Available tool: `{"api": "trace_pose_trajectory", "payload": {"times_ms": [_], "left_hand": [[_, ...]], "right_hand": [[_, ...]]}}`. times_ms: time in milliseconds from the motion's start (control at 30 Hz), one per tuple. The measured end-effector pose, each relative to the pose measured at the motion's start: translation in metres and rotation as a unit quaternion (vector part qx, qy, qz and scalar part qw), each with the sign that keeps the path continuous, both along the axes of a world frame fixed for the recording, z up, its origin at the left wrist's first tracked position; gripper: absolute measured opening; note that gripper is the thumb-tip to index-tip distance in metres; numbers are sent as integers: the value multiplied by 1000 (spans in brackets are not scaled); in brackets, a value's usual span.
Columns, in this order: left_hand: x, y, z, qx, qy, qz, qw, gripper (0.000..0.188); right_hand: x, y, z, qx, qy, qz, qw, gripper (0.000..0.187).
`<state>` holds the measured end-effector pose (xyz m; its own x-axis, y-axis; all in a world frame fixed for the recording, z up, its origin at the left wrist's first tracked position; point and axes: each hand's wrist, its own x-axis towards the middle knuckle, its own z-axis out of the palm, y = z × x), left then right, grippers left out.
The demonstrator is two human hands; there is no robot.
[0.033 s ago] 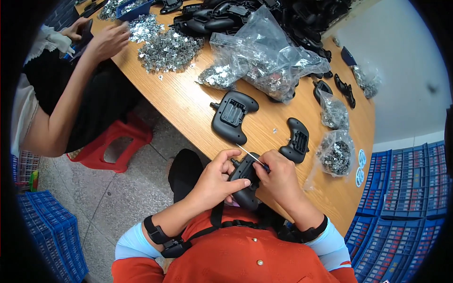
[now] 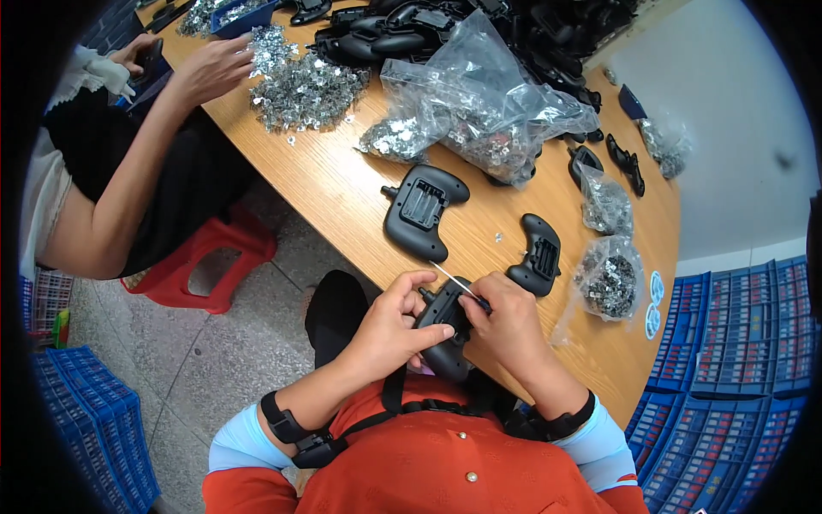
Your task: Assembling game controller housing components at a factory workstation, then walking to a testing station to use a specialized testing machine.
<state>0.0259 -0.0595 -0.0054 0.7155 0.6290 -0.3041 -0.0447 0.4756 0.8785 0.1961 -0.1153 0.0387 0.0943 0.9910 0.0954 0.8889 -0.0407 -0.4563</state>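
My left hand (image 2: 397,327) grips a black game controller (image 2: 445,364) by its side, thumb across it, just off the table's near edge. My right hand (image 2: 507,319) is closed around a slim metal-shafted tool (image 2: 449,276) with a dark blue handle. Its bare shaft slants up and left over the controller; the handle is mostly hidden in my fingers. Beyond my hands a second controller (image 2: 421,210) lies with its battery bay facing up. A smaller black controller (image 2: 538,255) rests to the right.
Loose metal clips (image 2: 308,90) are heaped on the wooden table (image 2: 342,184). Clear plastic bags (image 2: 505,128) of clips and a pile of black shells (image 2: 385,34) stand behind. A co-worker's hand (image 2: 210,73) is at left, near a red stool (image 2: 218,265). Blue crates (image 2: 741,343) stand right.
The co-worker's hand has shifted right, toward the metal clips. My own hands, the controller and the tool show no visible movement.
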Motion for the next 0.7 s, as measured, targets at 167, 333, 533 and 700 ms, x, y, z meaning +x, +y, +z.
{"api": "trace_pose_trajectory", "payload": {"times_ms": [167, 333, 533, 700], "left_hand": [[-1, 0, -2, -8, -6, 0, 1000, 66], [0, 1, 1, -23, -2, 0, 1000, 66], [1, 0, 2, -27, -3, 1, 1000, 68], [1, -2, 2, 2, -1, 2, 1000, 69]], "right_hand": [[5, -6, -1, 27, 54, -25, 998, 13], [1, -12, 3, 14, 43, -6, 999, 10], [2, -9, -3, 33, 64, -24, 997, 8], [3, 0, -1, -19, 5, -18, 1000, 13]]}}
